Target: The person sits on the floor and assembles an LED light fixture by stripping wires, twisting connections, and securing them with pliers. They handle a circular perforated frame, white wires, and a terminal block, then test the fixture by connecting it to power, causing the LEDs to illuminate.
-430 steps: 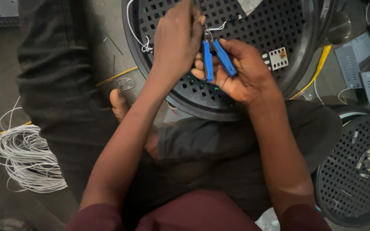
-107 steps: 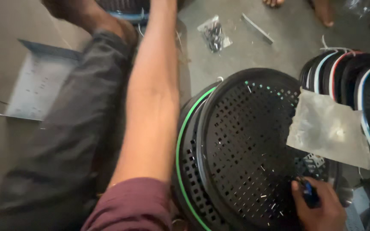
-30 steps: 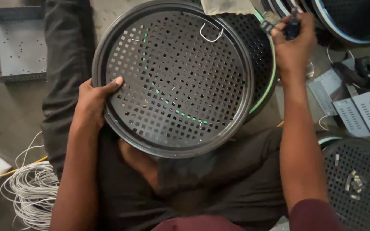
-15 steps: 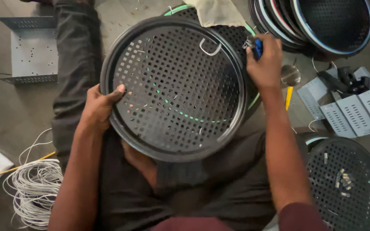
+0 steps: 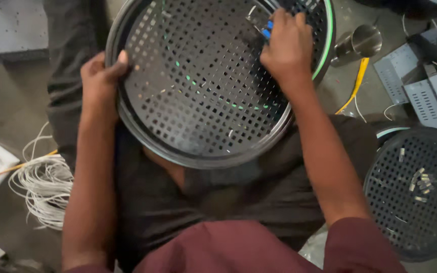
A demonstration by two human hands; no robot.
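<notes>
Black perforated metal, a round grille [image 5: 203, 86], is propped across the lap, tilted up so its holes can be reached. Its left rim is clamped by the left hand [image 5: 99, 83], thumb over the edge, apparently to steady it. Towards the grille's upper right, a blue-handled tool [image 5: 266, 30] is gripped in the closed right hand [image 5: 287, 48]. Left of the grille a white wire coil [image 5: 44, 187] is seen; right of it a second grille [image 5: 418, 189], and beyond, a steel cup [image 5: 360, 43].

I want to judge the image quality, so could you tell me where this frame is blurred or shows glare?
Head view: soft motion blur throughout; the right hand and its blue tool are smeared; the grille holes stay readable; mild glare on the metal cup; lighting even, shadows weak.
</notes>
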